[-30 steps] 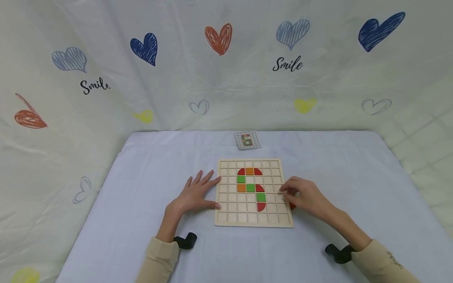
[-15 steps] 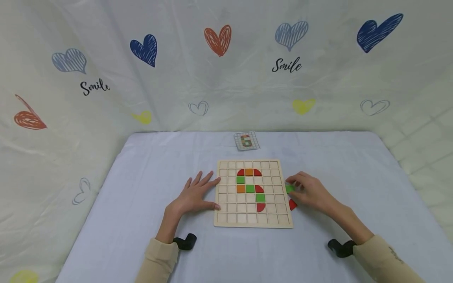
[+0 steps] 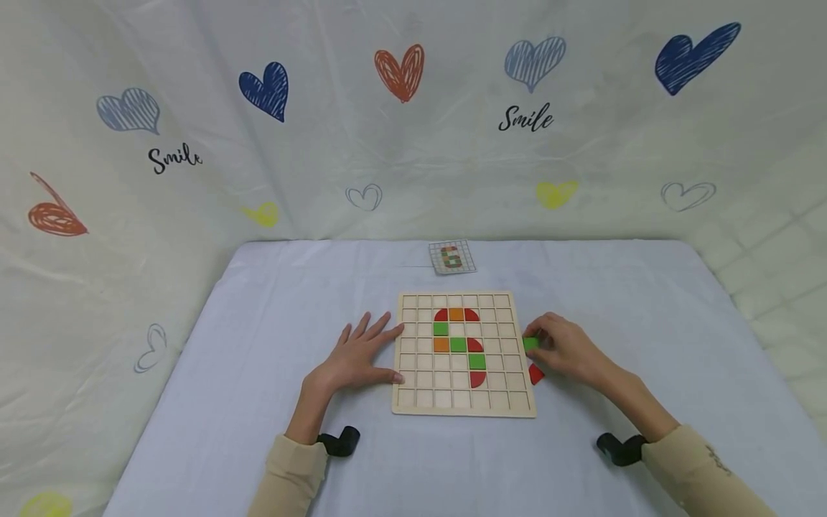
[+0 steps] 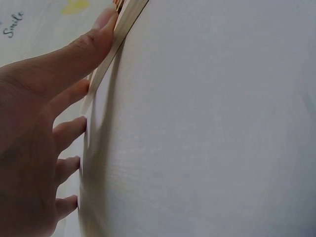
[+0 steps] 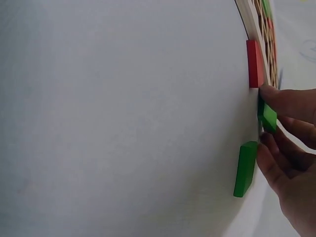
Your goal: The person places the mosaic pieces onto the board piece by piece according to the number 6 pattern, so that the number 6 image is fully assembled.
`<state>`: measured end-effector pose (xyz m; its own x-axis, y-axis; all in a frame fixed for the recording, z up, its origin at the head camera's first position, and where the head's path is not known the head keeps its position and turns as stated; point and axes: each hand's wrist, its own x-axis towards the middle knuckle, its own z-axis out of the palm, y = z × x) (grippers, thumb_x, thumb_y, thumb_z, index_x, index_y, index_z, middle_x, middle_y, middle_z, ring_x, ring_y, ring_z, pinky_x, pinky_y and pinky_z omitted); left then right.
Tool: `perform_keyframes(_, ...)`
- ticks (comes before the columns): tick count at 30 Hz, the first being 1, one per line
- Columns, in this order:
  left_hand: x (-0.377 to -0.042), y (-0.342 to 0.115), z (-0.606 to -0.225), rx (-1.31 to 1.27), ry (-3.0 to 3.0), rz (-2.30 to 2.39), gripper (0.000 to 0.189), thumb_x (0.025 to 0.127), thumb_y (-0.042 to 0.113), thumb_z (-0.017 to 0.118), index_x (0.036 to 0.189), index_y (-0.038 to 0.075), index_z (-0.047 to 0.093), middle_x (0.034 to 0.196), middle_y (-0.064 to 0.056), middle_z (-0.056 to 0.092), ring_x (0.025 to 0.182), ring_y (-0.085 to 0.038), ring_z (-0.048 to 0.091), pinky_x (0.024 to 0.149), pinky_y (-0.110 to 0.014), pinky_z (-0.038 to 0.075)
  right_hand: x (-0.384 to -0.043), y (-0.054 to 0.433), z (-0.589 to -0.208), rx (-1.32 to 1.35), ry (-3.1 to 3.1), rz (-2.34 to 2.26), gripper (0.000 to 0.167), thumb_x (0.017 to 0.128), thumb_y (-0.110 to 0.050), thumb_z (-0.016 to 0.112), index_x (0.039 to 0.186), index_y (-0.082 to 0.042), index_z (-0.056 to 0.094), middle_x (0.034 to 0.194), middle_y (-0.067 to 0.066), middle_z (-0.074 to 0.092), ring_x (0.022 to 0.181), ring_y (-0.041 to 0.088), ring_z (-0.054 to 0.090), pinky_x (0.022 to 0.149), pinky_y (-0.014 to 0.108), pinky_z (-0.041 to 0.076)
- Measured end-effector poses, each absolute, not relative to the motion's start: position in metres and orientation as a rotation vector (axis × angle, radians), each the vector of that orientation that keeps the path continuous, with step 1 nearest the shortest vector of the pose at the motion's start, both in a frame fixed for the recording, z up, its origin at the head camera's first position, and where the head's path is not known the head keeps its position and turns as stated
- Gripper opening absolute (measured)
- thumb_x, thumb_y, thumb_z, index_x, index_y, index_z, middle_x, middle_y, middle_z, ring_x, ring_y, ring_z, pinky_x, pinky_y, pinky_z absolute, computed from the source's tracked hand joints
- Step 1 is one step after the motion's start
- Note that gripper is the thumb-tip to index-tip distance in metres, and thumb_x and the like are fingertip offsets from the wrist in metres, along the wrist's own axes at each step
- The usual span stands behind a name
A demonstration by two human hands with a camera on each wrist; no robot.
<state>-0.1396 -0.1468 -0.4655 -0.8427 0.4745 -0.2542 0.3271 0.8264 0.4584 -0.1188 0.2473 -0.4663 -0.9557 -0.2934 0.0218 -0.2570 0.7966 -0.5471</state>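
A wooden grid board (image 3: 442,379) lies mid-table, bearing red quarter-round, orange square and green square tiles laid in a curving line. My left hand (image 3: 354,359) spreads its fingers at the board's left edge; the thumb and index fingertips touch the rim. Just off the right edge, my right hand (image 3: 565,348) pinches a green square tile (image 5: 269,118) between thumb and fingers. A loose red tile (image 3: 536,374) lies beside the board, below that hand. In the right wrist view a second green tile (image 5: 245,169) sits near the lower fingers; the head view hides it behind the hand.
Behind the board lies a small card (image 3: 452,257) printed with a gridded figure like a 6 in red, orange and green. A white cloth (image 3: 310,280) covers the table. A white curtain (image 3: 452,158) with printed hearts hangs along the back.
My right hand has drawn back from over the board's right edge to just outside it, bringing the green tile and red tile into clearer view. My left hand has stayed put.
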Motion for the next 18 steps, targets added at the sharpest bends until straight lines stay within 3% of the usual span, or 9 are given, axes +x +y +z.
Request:
perform_keyframes(7,-0.1393,-0.1459,-0.465,0.6,2.64,0.58,0.093,0.084,0.054,0.08,0.161,0.028,0.036,0.173,-0.003,0.017,0.161,-0.037,0.001,0.126,-0.066,0.002,-0.1192,0.2455,-0.4649,-0.495,2.894,-0.877,0.03,0.085,0.001,0.08,0.112,-0.001,0.069,0.107,0.01,0.07,0.091,0.019,0.062,0.079,0.037,0.06)
perform_keyframes(18,-0.1397,-0.146,-0.4664,0.599,2.648,0.57,0.092,0.084,0.053,0.08,0.161,0.029,0.037,0.173,-0.003,0.018,0.161,-0.038,0.002,0.125,-0.066,0.003,-0.1156,0.2504,-0.4624,-0.5,2.942,-0.966,0.021,0.086,0.005,0.076,0.106,-0.001,0.075,0.103,0.01,0.075,0.088,0.022,0.07,0.076,0.037,0.063)
